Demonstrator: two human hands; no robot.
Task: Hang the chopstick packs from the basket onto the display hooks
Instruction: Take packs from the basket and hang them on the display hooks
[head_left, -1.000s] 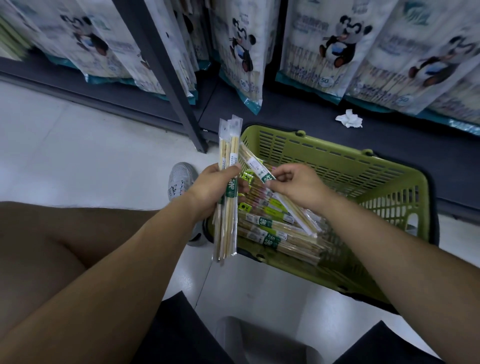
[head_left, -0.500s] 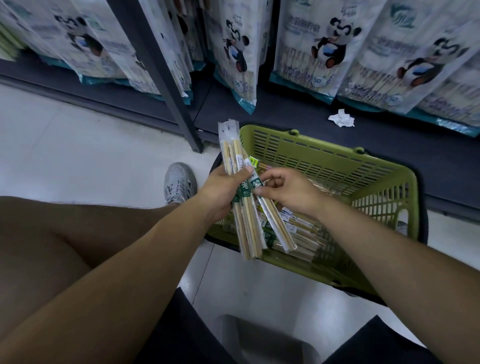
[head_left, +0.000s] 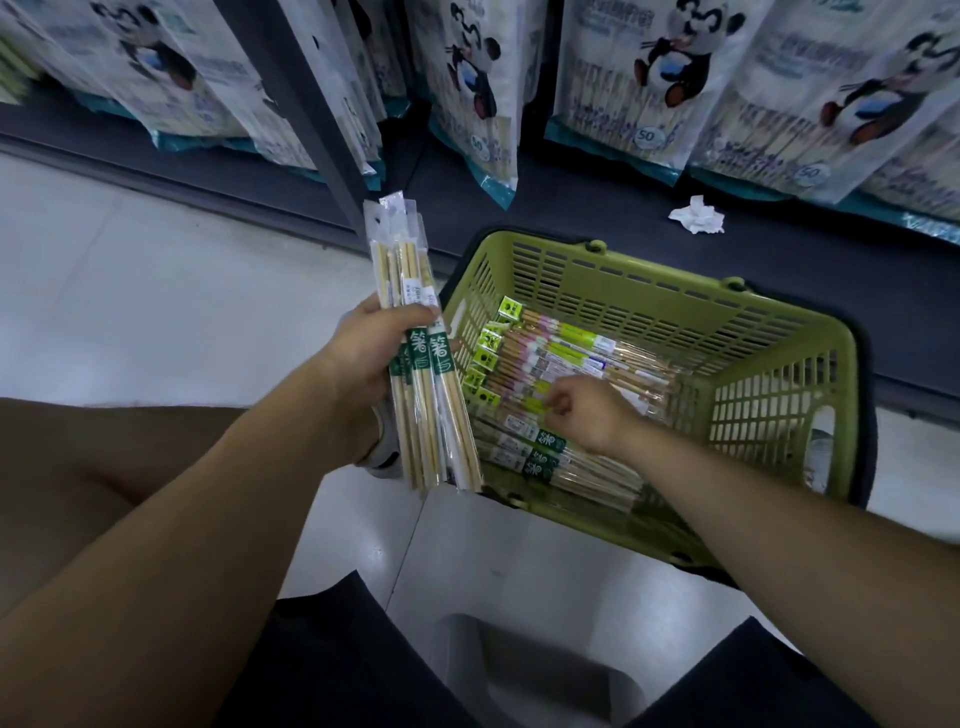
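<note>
Held packs: a bundle of chopstick packs (head_left: 423, 374) with dark green labels, upright, hang-tabs at the top, just outside the basket's left edge.
Left hand: the left hand (head_left: 371, 348) grips that bundle round its middle.
Packs in basket: more packs (head_left: 566, 364) lie flat, filling the bottom from the left wall to past the middle; those toward the far edge have yellow-green tabs.
Right hand: the right hand (head_left: 592, 418) is down among them near the front edge, fingers curled on a pack; I cannot tell whether it has a hold.
Basket: a green basket (head_left: 769, 410) on the floor.
Behind: panda-printed bags (head_left: 670, 78) hang above a dark shelf base (head_left: 597, 218) with a crumpled tissue (head_left: 696, 221) on it.
</note>
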